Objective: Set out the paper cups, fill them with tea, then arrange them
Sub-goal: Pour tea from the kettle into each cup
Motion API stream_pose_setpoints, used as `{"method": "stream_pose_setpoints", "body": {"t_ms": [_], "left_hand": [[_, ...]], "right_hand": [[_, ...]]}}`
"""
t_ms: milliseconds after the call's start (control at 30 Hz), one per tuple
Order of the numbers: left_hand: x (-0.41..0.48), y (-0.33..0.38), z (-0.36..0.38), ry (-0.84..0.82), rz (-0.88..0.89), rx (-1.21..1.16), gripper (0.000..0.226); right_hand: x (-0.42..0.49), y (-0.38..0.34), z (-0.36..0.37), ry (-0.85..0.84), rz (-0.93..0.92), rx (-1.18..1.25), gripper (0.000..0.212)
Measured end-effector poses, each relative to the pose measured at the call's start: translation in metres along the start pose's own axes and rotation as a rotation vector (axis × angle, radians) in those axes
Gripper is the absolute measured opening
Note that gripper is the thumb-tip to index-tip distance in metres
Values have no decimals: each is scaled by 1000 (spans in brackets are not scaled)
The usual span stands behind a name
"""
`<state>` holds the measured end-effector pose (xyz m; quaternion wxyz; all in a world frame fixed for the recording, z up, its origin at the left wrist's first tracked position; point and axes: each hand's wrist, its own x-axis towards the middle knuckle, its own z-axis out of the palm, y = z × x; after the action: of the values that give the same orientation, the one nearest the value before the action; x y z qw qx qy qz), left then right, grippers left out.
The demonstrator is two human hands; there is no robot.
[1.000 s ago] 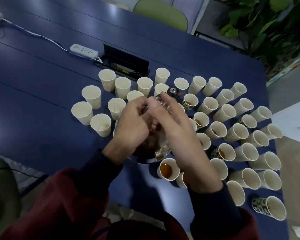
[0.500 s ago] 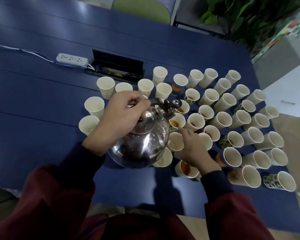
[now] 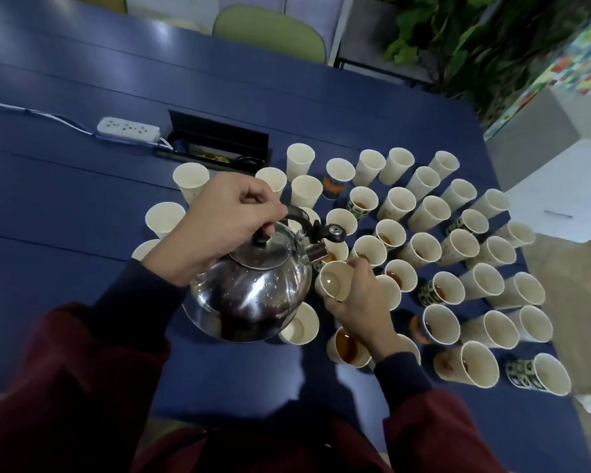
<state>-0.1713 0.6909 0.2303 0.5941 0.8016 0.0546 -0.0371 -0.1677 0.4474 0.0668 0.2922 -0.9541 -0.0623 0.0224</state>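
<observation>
A shiny steel kettle [image 3: 249,295] hangs above the blue table [image 3: 82,206], tipped to the right. My left hand [image 3: 219,227] grips its black handle. Its spout [image 3: 316,252] points at a paper cup [image 3: 333,285] that my right hand [image 3: 359,302] holds just below and to the right of it. That cup looks pale inside. Several paper cups [image 3: 423,250] stand in rows to the right, some with brown tea in them. More cups [image 3: 164,218] stand left of the kettle, partly hidden by my left hand.
A white power strip [image 3: 128,129] and an open black cable box [image 3: 219,139] lie behind the cups. A green chair [image 3: 270,30] stands at the table's far edge, with plants [image 3: 458,39] at the back right. The table's right edge [image 3: 512,213] runs close to the outer cups.
My right hand has left the kettle, reached among the cups and lifted one up to the spout. My left hand has kept the handle and tilted the kettle to the right.
</observation>
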Motion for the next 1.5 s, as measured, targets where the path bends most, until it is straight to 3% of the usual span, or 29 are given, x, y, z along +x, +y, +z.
{"method": "stream_pose_setpoints", "body": {"t_ms": [233,567,867,1500], "left_hand": [[12,4,14,-36,41,74,11],[24,5,25,-69,78,212,10],[21,6,31,-64,147,393,10],[17,9,48,-94,192,486,7]], "right_hand": [[6,-13,-19,-15,-49,127,70],[13,-17,-16,1,-81,205,66],[8,-11,-2,11,-65,198,62],[0,-3,0,20,-59,230,57]]}}
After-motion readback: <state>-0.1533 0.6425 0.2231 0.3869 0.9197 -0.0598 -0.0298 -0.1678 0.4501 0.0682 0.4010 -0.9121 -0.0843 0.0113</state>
